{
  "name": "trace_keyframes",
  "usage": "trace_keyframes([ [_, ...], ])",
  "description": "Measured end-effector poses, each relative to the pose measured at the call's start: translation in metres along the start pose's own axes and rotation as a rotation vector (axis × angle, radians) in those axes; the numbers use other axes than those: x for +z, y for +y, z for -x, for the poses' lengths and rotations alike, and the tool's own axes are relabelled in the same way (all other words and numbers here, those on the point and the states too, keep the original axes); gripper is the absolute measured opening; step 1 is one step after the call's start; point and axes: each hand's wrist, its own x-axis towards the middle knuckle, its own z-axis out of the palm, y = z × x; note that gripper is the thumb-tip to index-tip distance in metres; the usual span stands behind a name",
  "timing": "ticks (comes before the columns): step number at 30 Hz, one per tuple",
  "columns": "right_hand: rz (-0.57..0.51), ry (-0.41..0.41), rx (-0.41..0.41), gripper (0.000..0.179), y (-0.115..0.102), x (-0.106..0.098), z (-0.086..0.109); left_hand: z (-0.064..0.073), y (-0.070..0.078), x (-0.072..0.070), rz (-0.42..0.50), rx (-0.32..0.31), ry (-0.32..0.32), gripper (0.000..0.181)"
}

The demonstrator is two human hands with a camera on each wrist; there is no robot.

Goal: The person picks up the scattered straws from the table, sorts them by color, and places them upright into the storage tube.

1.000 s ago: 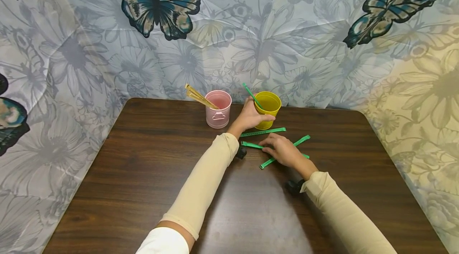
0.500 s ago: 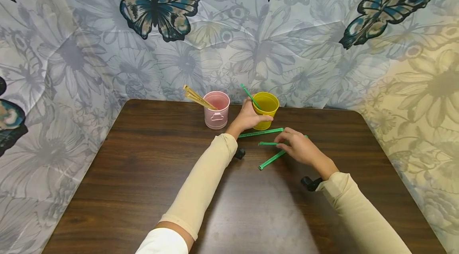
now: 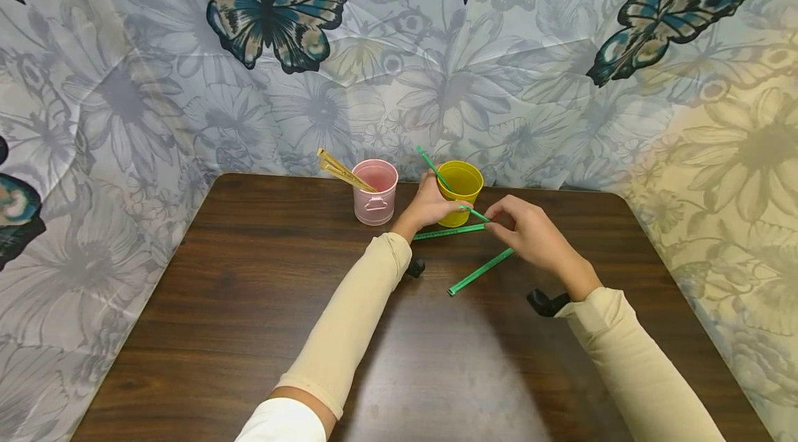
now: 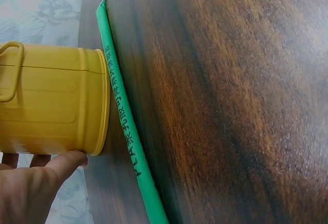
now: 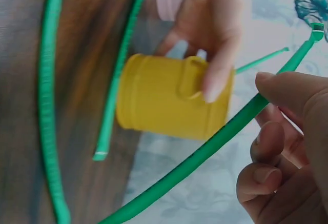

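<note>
At the table's back, a small yellow bucket (image 3: 454,219) stands with one green-wrapped straw (image 3: 433,166) leaning out of it. My left hand (image 3: 430,206) holds this bucket from its left side, thumb across the front. My right hand (image 3: 530,231) pinches another green straw (image 5: 184,167) between thumb and fingers, raised off the table, its far end in front of the bucket. On the wood lie two more green straws: one (image 4: 120,101) beside the bucket's base, with printed lettering, and one (image 3: 480,272) slanting nearer to me.
Left of the yellow bucket stands a pink bucket (image 3: 374,210) with several yellow-wrapped sticks (image 3: 339,168) leaning out. The brown wooden table (image 3: 249,303) ends just behind both buckets, where a butterfly-printed cloth (image 3: 436,82) hangs.
My right hand has picked up a green straw from the crossed pair, drawn it right, then lifted it toward the yellow bucket. The left hand has kept its hold on the bucket.
</note>
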Motion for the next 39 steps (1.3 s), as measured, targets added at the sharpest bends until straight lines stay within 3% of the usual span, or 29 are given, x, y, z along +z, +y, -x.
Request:
trace_keyframes([
  [9, -0.053, 0.091, -0.048, 0.017, -0.022, -0.017, -0.032, 0.002, 0.001, -0.003, 0.046, 0.014, -0.018, 0.092],
  [18, -0.195, 0.212, -0.029, 0.013, -0.046, -0.040, -0.067, 0.003, 0.004, -0.004, 0.038, -0.013, -0.031, 0.092],
  [23, -0.271, 0.252, 0.035, 0.018, -0.057, -0.043, -0.083, 0.003, 0.003, -0.003, 0.034, -0.007, -0.029, 0.091],
  [29, -0.323, 0.248, 0.040, 0.018, -0.057, -0.033, -0.098, 0.004, 0.001, -0.003, 0.052, -0.010, -0.042, 0.088],
  [33, -0.285, 0.213, 0.029, 0.016, -0.049, -0.022, -0.104, 0.004, 0.001, -0.004, 0.037, -0.011, -0.044, 0.086],
  [39, -0.202, 0.145, 0.096, 0.015, -0.033, -0.004, -0.107, 0.001, 0.001, -0.004, 0.002, 0.019, -0.045, 0.085],
])
